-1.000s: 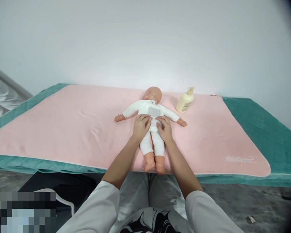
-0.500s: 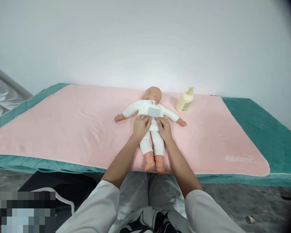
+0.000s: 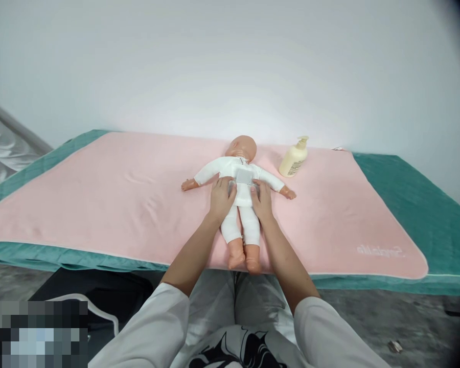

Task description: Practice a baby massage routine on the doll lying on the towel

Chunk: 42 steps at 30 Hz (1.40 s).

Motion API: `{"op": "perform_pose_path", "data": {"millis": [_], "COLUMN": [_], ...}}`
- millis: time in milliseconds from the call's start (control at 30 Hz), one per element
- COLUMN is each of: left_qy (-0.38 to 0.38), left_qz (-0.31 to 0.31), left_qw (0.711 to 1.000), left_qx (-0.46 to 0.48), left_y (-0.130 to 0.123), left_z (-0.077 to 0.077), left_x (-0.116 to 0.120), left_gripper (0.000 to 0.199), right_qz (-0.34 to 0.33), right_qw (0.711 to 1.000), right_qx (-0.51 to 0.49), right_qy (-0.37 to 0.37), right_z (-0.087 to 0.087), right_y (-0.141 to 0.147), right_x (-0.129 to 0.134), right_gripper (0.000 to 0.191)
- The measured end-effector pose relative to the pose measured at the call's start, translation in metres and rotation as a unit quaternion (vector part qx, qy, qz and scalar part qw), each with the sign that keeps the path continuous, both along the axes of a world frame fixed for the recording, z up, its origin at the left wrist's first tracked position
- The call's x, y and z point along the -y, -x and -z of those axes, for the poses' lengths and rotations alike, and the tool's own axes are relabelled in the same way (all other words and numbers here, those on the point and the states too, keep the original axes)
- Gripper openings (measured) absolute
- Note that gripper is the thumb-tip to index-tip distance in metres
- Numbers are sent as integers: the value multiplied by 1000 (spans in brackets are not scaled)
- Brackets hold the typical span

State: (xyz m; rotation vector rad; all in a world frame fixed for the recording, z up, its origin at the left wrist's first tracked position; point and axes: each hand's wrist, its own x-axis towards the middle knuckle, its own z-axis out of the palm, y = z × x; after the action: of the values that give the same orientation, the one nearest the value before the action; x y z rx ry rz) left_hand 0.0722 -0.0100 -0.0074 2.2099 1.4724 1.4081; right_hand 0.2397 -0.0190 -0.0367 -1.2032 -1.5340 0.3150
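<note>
A baby doll (image 3: 245, 197) in a white cloth suit lies on a pink mat (image 3: 118, 204), its head away from me and turned to the left, arms spread out. A pale grey rectangular panel (image 3: 244, 176) shows on its torso. My left hand (image 3: 222, 197) rests on the left side of the doll's torso, fingers stretched forward and thumb apart. On the opposite side lies my right hand (image 3: 262, 198), also flat with its thumb toward the middle. Neither hand grips anything; the outer fingers are partly hidden from view.
A cream pump bottle (image 3: 293, 159) stands on the mat beyond the doll's right-hand arm. Under the mat is a green-covered table or bed (image 3: 417, 204), with a white wall behind. A dark chair-like object (image 3: 95, 289) stands below the front edge at left.
My hands have spread apart from the middle of the doll's torso toward its sides and slid slightly forward. The doll and the bottle stay in place.
</note>
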Motion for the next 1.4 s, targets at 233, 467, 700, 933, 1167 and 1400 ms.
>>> {"op": "perform_pose_path", "data": {"millis": [233, 467, 700, 933, 1167, 1400], "left_qy": [7, 8, 14, 23, 15, 37], "left_qz": [5, 47, 40, 10, 6, 19], "left_qw": [1000, 997, 986, 975, 973, 957], "left_qx": [-26, -63, -164, -219, -232, -287], "left_y": [0, 3, -15, -27, -24, -22], "left_z": [1, -14, -31, -22, -18, -44], "left_x": [-4, -10, -30, -30, -32, -39], "left_gripper": [21, 33, 49, 37, 35, 27], "right_qz": [-3, -40, -70, -76, -92, -85], "right_qw": [1000, 999, 997, 996, 995, 995], "right_qx": [21, 3, 12, 37, 34, 49], "right_qy": [10, -16, -30, -16, 6, -5], "right_z": [-1, -11, -14, -13, -11, -19], "right_y": [-1, -4, -7, -7, -8, -7], "right_x": [-5, -15, -36, -41, -42, -49], "right_gripper": [35, 33, 33, 36, 36, 36]}}
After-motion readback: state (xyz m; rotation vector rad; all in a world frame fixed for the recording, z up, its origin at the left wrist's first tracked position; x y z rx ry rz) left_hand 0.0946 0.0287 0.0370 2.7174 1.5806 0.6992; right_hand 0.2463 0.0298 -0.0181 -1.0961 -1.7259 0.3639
